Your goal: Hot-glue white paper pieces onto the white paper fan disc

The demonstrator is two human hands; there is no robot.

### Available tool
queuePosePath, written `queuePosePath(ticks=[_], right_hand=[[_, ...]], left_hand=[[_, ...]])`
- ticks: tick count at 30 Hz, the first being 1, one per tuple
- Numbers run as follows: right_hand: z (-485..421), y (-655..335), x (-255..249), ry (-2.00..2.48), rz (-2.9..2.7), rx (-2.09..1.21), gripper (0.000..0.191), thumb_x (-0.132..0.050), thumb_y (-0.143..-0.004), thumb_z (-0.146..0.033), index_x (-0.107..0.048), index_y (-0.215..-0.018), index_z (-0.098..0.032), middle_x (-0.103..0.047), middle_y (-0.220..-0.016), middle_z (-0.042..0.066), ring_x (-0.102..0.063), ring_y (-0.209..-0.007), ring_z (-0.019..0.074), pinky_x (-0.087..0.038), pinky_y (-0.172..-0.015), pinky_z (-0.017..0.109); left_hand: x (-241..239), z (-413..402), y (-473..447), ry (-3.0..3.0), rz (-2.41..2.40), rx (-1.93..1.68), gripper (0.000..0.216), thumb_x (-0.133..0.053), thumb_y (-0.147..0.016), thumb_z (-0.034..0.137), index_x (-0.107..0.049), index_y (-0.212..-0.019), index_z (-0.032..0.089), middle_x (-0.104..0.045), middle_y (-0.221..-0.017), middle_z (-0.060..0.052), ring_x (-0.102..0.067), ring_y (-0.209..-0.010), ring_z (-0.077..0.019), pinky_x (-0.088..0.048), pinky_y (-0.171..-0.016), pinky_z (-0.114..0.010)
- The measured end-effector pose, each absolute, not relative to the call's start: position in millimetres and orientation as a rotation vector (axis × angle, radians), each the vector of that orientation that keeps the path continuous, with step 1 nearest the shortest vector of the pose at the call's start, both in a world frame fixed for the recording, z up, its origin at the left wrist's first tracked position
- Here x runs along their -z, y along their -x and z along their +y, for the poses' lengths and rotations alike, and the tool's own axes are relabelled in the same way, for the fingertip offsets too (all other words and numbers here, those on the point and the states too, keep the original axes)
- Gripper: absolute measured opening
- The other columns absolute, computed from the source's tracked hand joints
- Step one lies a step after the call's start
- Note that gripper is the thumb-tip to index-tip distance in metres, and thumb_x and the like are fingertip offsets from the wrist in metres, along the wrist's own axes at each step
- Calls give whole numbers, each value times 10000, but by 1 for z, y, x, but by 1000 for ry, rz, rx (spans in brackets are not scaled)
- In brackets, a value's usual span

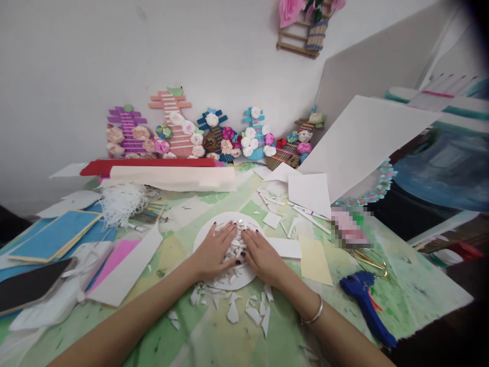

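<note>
My left hand and my right hand lie flat, fingers stretched out, side by side on a round white paper disc. Between and under the fingertips sits a heap of small white paper scraps. More white scraps are scattered on the green table cover just below the disc. A silver bangle circles my right wrist.
A blue glue gun and gold scissors lie at the right. Cream card, white sheets, a red and cream paper roll, blue boards, a dark phone and craft-stick flower ornaments surround the disc.
</note>
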State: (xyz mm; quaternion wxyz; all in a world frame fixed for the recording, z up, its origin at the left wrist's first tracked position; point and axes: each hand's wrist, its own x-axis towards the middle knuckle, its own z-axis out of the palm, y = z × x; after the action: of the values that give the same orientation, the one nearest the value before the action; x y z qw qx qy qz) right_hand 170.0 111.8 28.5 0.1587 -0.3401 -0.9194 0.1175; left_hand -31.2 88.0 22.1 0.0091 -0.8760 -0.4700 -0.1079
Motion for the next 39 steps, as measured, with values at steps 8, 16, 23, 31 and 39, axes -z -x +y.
queuePosePath(ticks=[8, 16, 23, 31, 39], right_hand=[[124, -173, -41, 926, -2626, -406, 457, -334, -893, -226, -435, -1304, -54, -464, -1339, 160, -407, -1251, 220, -263, -1083, 413], [158, -162, -43, 1049, -2461, -422, 426, -340, -896, -248, -487, -1266, -96, -481, -1324, 158, -403, -1260, 222, -329, -1032, 417], [150, -145, -31, 988, -2660, -392, 599, -375, -884, -373, -341, -1356, -5, -324, -1414, 216, -243, -1338, 273, -185, -1086, 475], [145, -141, -27, 963, -2713, -92, 565, -356, -898, -331, -368, -1330, 33, -360, -1383, 240, -278, -1321, 292, -141, -1096, 501], [144, -138, -30, 1008, -2677, -228, 535, -363, -898, -305, -392, -1322, 21, -384, -1373, 234, -314, -1308, 267, -234, -1086, 444]], left_hand=[[-21, 93, 37, 2802, -1525, 337, 715, -291, -869, 571, -172, -1425, 137, -257, -1464, -134, -182, -1358, -288, -88, -1086, -545], [-26, 108, 48, 2762, -1617, 427, 737, -267, -871, 583, -138, -1429, 120, -195, -1484, -127, -106, -1377, -272, -103, -1094, -517], [-14, 110, 41, 2716, -1558, 339, 634, -246, -902, 492, -179, -1424, 140, -235, -1475, -109, -124, -1374, -271, -83, -1087, -548], [-12, 109, 39, 2711, -1580, 356, 593, -246, -913, 445, -214, -1412, 126, -287, -1452, -134, -220, -1348, -256, -83, -1086, -561], [-10, 107, 39, 2681, -1565, 421, 605, -248, -908, 470, -217, -1414, 138, -330, -1427, -153, -277, -1322, -267, -56, -1083, -567]])
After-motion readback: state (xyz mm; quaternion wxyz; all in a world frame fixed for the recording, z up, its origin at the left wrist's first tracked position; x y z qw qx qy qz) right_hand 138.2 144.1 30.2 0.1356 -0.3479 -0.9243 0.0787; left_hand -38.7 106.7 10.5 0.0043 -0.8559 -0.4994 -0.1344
